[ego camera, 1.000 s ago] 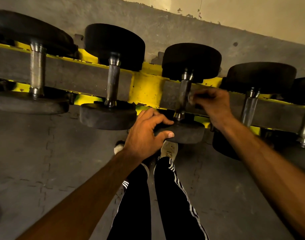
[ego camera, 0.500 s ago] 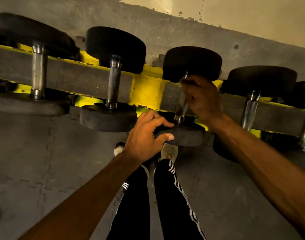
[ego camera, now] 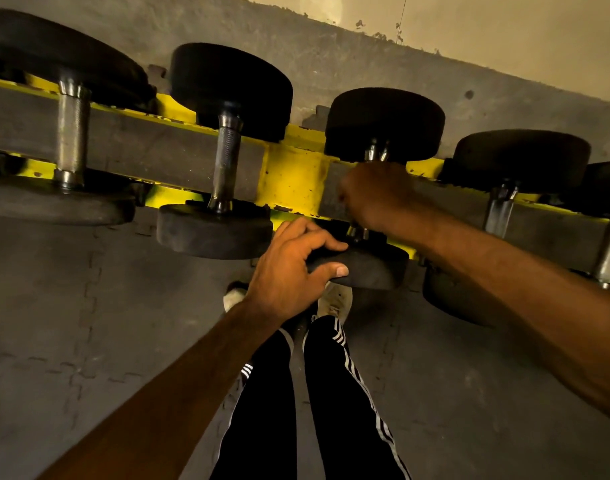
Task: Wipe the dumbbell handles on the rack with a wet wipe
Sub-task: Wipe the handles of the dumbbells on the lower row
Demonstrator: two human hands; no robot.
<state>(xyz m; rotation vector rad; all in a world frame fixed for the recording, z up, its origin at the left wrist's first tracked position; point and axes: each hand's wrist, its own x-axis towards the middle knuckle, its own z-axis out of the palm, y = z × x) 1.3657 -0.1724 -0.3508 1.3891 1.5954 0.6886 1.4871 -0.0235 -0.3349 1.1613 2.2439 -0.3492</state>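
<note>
Several black dumbbells with metal handles lie across a yellow rack (ego camera: 291, 178). My right hand (ego camera: 376, 195) is wrapped round the handle of the third dumbbell (ego camera: 383, 123) and hides most of it. Only the collars show, above at the far collar (ego camera: 376, 154) and below at the near collar (ego camera: 357, 233). No wet wipe shows under the fingers. My left hand (ego camera: 289, 271) grips the rim of that dumbbell's near head (ego camera: 376, 268), thumb underneath.
Bare handles of neighbouring dumbbells stand to the left (ego camera: 225, 168) and far left (ego camera: 71, 133); two more are on the right (ego camera: 499, 209). My legs (ego camera: 331, 393) and shoes (ego camera: 334, 299) stand on grey floor mats (ego camera: 71, 341) below the rack. A wall runs behind.
My right hand went from touching the handle's right side to wrapping round it near the far head, then slid a little down toward me. The left hand has stayed on the near head.
</note>
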